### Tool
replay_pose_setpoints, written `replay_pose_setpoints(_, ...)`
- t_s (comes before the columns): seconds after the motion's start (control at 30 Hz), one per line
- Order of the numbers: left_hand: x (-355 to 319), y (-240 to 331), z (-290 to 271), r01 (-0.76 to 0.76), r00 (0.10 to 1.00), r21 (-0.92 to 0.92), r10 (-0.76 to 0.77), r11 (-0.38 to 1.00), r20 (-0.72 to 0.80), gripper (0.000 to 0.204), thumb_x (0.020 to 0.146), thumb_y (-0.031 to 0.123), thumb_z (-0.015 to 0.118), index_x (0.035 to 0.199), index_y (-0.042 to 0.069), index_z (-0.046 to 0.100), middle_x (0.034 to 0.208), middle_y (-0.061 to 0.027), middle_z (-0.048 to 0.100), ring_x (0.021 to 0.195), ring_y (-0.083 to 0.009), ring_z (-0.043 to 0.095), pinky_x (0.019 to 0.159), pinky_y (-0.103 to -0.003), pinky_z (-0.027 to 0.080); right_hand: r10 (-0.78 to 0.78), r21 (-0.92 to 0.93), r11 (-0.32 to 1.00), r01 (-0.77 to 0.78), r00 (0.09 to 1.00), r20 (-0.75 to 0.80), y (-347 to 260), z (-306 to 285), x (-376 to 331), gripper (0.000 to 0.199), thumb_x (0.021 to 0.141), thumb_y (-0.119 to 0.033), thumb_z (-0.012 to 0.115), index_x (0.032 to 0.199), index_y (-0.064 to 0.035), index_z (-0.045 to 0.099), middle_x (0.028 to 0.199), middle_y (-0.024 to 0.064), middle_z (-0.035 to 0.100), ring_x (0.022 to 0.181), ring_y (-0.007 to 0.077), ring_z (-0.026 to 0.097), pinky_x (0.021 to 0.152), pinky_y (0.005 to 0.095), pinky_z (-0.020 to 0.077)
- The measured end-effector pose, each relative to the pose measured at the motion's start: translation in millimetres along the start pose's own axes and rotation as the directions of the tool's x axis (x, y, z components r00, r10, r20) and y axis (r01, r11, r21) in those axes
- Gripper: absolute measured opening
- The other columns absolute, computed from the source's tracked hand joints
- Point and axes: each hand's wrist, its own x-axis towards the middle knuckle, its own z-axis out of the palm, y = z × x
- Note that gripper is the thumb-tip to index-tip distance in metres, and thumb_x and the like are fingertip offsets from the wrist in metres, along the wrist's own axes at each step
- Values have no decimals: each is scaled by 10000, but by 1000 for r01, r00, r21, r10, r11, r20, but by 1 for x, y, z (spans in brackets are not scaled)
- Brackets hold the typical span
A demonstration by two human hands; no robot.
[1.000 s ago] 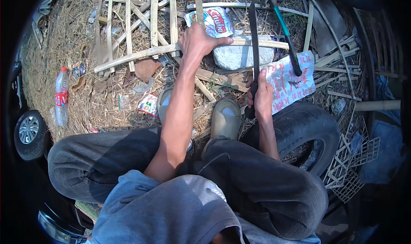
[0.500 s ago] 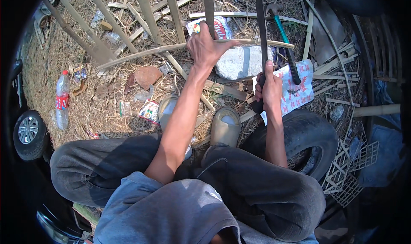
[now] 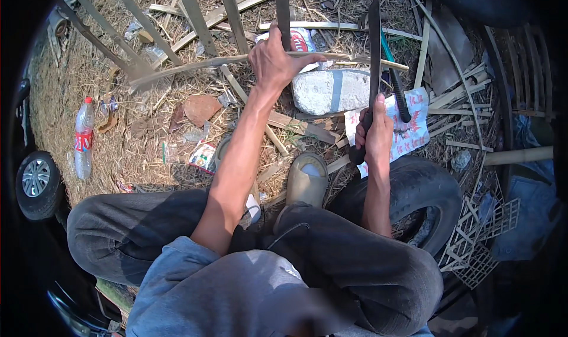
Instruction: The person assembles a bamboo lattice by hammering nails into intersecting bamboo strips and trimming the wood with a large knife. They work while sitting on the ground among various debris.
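My left hand point(image 3: 272, 68) is closed around the joint of a bamboo slat frame, where an upright slat point(image 3: 282, 8) meets a thin crosswise strip point(image 3: 204, 67). The thumb lies along the strip, pointing right. My right hand point(image 3: 378, 136) grips the black handle of a machete point(image 3: 375, 50), its long dark blade pointing away from me. The blade passes over the strip's right end; I cannot tell whether they touch. Below the strip rests a white block point(image 3: 312, 93) with a grey band. A hammer point(image 3: 400, 94) with a teal and black handle lies just right of the blade.
Printed paper point(image 3: 417, 112) lies under the hammer's grip, near an old tyre point(image 3: 408, 183). Bamboo offcuts point(image 3: 464, 100) and a lattice piece point(image 3: 473, 242) are at the right. A plastic bottle point(image 3: 83, 147) stands left, beyond a brick shard point(image 3: 201, 109). My sandalled foot point(image 3: 306, 183) is near the block.
The machete has shifted slightly right, and its blade now covers part of the hammer. My left hand and the bamboo frame have moved a little left. Both grips stay the same.
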Motion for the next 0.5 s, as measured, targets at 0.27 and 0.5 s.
replay_pose_setpoints(0.27, 31, -25, -6, -130, 969, -2, 127, 992, 211, 1061, 500, 841, 809, 1185, 70, 559, 657, 33, 634, 625, -221, 663, 671, -400, 523, 54, 23, 998, -55, 997, 46, 37, 13, -11, 655, 1016, -656, 451, 747, -65, 539, 512, -4, 425, 383, 103, 400, 356, 273, 312)
replay_pose_setpoints(0.5, 55, -37, 7, -282, 920, 3, 269, 959, 283, 954, 537, 913, 717, 1053, 124, 574, 599, 64, 592, 568, -153, 657, 604, -370, 531, 37, -8, 999, -37, 999, 11, 17, 26, -23, 654, 1061, -569, 431, 710, -30, 549, 497, 7, 429, 375, 105, 398, 353, 286, 318)
